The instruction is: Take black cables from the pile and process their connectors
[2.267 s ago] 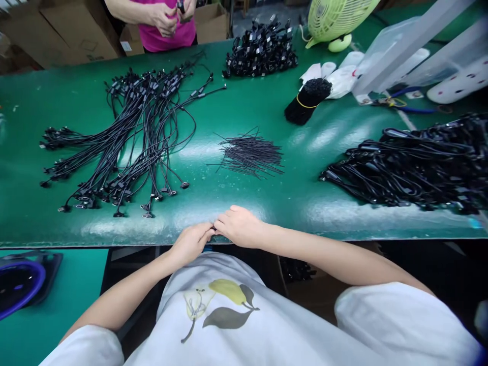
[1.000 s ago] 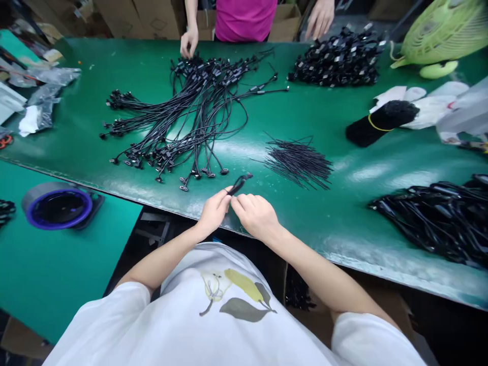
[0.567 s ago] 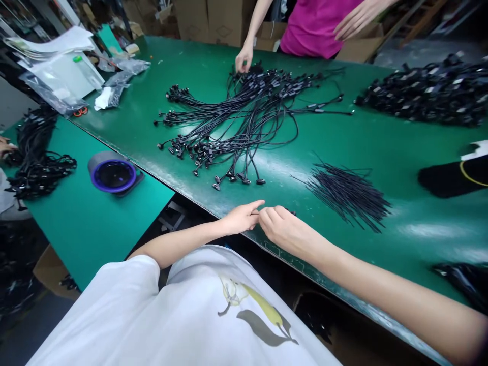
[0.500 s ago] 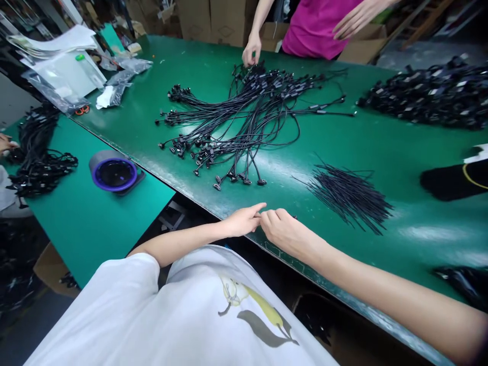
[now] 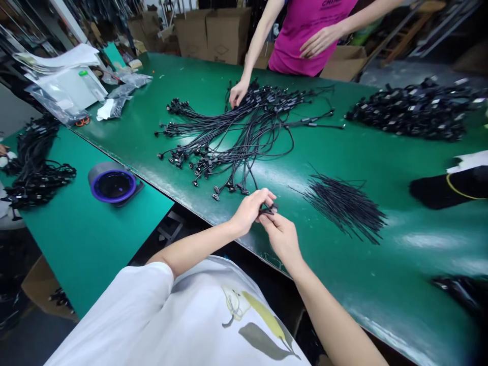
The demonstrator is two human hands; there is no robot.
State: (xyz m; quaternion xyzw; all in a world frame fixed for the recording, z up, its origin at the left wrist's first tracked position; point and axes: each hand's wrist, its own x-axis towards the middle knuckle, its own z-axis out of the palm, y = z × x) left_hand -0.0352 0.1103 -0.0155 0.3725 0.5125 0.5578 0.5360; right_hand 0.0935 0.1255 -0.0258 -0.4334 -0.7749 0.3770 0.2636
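My left hand (image 5: 252, 209) is closed around a black cable (image 5: 268, 209) at the near edge of the green table. My right hand (image 5: 282, 238) meets it from the right, thumb and fingers pinched on the same dark piece. The cable's end and the fingertips overlap, so its detail is hard to make out. Just beyond my hands lies a spread pile of black cables (image 5: 244, 127) with small metal-ended connectors toward me. A loose bunch of thin black ties (image 5: 345, 206) rests to the right of my hands.
Across the table, a co-worker's hand (image 5: 238, 93) reaches into the cable pile. Farther right are a heap of black connectors (image 5: 415, 109) and a banded black bundle (image 5: 446, 189). A purple-rimmed round container (image 5: 113, 186) stands left; papers (image 5: 61, 55) and plastic bags lie behind it.
My left hand has moved up slightly and now shows a black cable in its fingers. My right hand has turned palm-inward under it. The co-worker's hand has shifted left and nearer.
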